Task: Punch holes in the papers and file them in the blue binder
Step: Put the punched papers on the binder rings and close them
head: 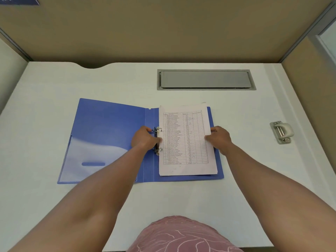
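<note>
The blue binder [109,128] lies open on the white desk. A stack of printed papers [185,140] rests on its right half, with the left edge at the metal ring mechanism [157,140]. My left hand [144,140] is on the ring mechanism at the spine, fingers closed around it. My right hand [218,139] grips the right edge of the paper stack. A grey hole punch [281,132] sits apart at the far right of the desk.
A grey cable hatch [205,80] is set into the desk behind the binder. Beige partition walls enclose the desk at the back and sides. A clear pocket [87,157] covers the binder's left inner cover.
</note>
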Motion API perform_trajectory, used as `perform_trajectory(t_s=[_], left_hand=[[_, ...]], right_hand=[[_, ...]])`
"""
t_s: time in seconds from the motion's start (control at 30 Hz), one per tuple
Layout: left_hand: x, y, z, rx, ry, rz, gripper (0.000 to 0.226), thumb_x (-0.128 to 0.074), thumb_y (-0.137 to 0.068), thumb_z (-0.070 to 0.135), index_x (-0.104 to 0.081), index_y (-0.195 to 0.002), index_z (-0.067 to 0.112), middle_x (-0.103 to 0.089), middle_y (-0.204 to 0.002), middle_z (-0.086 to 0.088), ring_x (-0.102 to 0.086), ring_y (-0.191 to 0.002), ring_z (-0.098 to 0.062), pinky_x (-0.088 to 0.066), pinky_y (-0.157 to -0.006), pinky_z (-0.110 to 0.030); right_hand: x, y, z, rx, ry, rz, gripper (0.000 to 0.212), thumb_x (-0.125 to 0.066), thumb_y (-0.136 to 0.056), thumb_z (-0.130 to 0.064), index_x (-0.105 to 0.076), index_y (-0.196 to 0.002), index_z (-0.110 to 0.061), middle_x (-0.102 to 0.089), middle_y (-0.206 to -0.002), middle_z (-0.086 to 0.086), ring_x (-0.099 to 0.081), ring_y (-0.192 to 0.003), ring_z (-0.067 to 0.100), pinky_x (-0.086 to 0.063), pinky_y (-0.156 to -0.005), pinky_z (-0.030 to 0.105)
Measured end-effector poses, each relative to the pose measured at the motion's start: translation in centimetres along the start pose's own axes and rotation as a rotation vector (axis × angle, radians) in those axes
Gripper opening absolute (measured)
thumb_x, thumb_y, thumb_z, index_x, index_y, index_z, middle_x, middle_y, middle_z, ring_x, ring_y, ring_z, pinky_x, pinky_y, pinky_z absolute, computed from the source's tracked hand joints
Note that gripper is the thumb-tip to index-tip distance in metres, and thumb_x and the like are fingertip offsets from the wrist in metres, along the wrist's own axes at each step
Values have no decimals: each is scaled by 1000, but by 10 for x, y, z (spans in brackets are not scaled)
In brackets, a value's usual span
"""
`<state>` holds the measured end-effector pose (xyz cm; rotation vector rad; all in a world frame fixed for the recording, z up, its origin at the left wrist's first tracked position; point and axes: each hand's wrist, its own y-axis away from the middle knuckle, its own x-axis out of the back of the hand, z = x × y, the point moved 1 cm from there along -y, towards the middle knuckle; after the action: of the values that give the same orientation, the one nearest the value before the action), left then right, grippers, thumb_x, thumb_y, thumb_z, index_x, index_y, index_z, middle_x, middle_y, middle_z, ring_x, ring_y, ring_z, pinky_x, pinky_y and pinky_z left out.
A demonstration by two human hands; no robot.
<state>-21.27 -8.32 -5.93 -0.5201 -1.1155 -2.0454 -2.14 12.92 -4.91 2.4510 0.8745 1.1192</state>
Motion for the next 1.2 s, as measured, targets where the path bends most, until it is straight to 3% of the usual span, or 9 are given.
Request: perform_trajectory(t_s=[0.23, 0.47, 0.7, 0.83, 0.93, 1.07, 1.2], left_hand=[[-11, -6, -4, 6, -50, 13, 63, -87, -70, 38, -46, -115, 25, -66, -106, 0, -67, -93, -21, -57, -83, -41], [-12, -7, -5, -5, -55, 28, 61, -81, -75, 48, -50, -120, 22, -63, -105, 4, -65, -92, -17, -57, -81, -39], [-13, -4, 3, -10, -8, 132, 59, -68, -78, 66, -51, -110, 19, -61, -96, 6, -63, -85, -15, -50, -65, -29], [-15, -6, 6, 23, 6, 154, 72, -61, -68, 79, -59, -103, 16, -69, -89, 3, -67, -77, -16, -48, -56, -27], [-15, -6, 8, 55, 11, 158, 79, -58, -65, 82, -61, -101, 13, -69, -85, 2, -67, -72, -17, -41, -49, -25], [-18, -8, 9, 76, -3, 176, 86, -53, -61, 85, -63, -101, 10, -69, -83, 1, -67, -70, -18, -38, -47, -24], [-21, -9, 11, 74, -38, 180, 72, -58, -73, 77, -49, -104, 12, -67, -91, -1, -66, -80, -20, -41, -52, -27]], right_hand=[[-2, -8, 9, -40, 22, 25, 37, -66, -83, -8, -57, -118, -14, -60, -112, 2, -58, -97, 19, -53, -88, 33], [-7, -11, 11, -51, 97, 60, 44, -62, -85, -10, -53, -128, -13, -58, -123, 5, -53, -96, 17, -49, -85, 30], [-22, -5, -6, 77, 129, 114, 36, -63, -83, -10, -61, -119, -8, -59, -121, 7, -59, -103, 21, -45, -81, 27], [-40, 3, -20, 151, 93, 13, 27, -61, -83, -8, -66, -109, -11, -62, -107, 0, -59, -99, 16, -47, -85, 26], [-56, 10, -31, 190, 63, -117, 24, -58, -85, -6, -68, -105, -13, -63, -103, -4, -60, -98, 15, -45, -79, 22], [-76, 16, -43, 266, 130, -240, 32, -63, -85, -8, -67, -117, -10, -64, -113, 3, -60, -104, 17, -46, -88, 24], [-90, 15, -48, 326, 299, -294, 45, -67, -84, -16, -61, -128, -14, -58, -121, 7, -59, -111, 22, -49, -94, 31]])
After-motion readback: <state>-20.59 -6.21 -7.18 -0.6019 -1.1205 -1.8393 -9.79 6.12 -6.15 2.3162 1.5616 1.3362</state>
